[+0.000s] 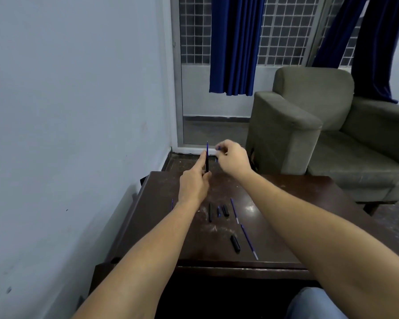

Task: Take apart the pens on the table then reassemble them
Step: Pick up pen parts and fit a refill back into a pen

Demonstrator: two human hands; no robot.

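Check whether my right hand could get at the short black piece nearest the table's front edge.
Probably yes. The short black piece lies in the open on the table, apart from the blue refill beside it. But the right hand pinches a small blue piece, so its grip is taken.

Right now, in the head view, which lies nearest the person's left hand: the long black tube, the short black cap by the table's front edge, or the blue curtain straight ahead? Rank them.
1. Long black tube, on the table just below the left hand.
2. Short black cap, near the front edge.
3. Blue curtain, far behind the table.
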